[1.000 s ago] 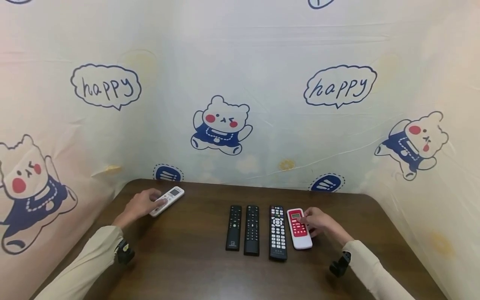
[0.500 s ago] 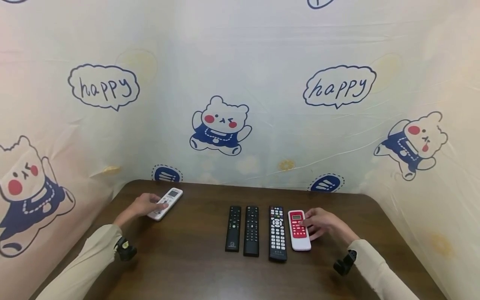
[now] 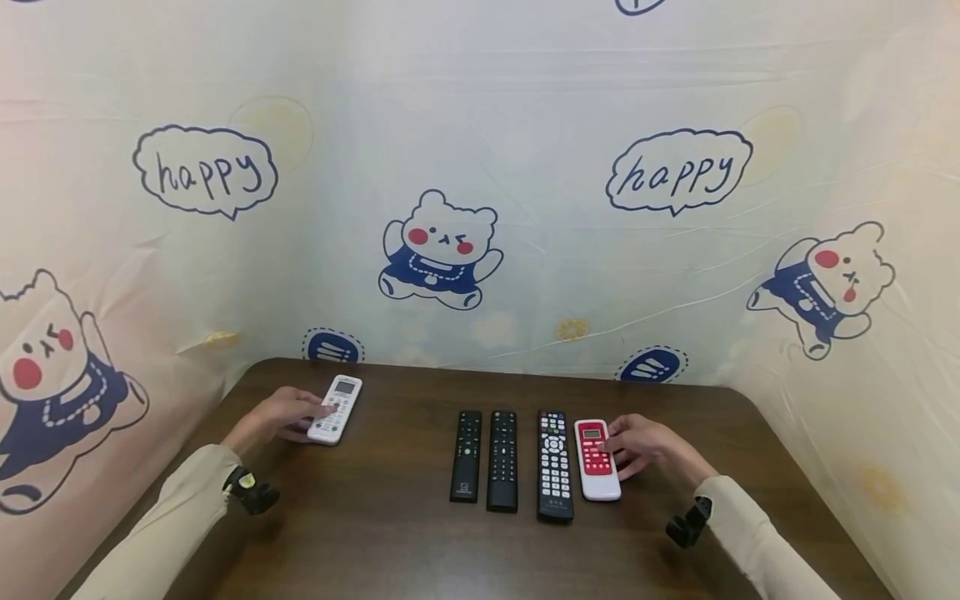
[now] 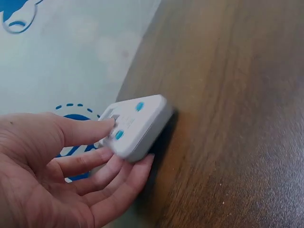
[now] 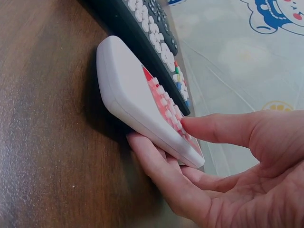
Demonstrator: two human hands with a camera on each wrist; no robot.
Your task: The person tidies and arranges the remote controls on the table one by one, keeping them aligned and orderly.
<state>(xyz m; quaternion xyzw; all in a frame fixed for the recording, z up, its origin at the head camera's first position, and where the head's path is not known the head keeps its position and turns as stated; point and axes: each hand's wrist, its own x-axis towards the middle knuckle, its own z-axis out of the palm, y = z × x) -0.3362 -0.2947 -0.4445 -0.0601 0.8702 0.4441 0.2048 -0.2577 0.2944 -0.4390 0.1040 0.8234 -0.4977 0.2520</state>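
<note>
At the table's left, my left hand (image 3: 287,408) pinches a white remote control (image 3: 341,410) with a small screen. In the left wrist view its thumb lies on the button face of that white remote (image 4: 142,124), between two blue-green buttons, with the fingertips along the near edge and underside. My right hand (image 3: 643,439) pinches a white remote with a red button panel (image 3: 598,475). Seen from the right wrist, the thumb presses on the red face of this remote (image 5: 126,88), fingers under its edge. The undersides of both remotes are hidden.
Left of the red-panelled remote lies a black remote with white buttons (image 3: 555,467). Two slimmer black remotes (image 3: 467,462) lie side by side further left. The brown wooden table (image 3: 397,533) meets a printed cloth backdrop (image 3: 555,250) at its far edge.
My left hand has turned the white remote more upright, its top end shifting slightly left and its lower end right. My right hand and the red-panelled remote have barely shifted.
</note>
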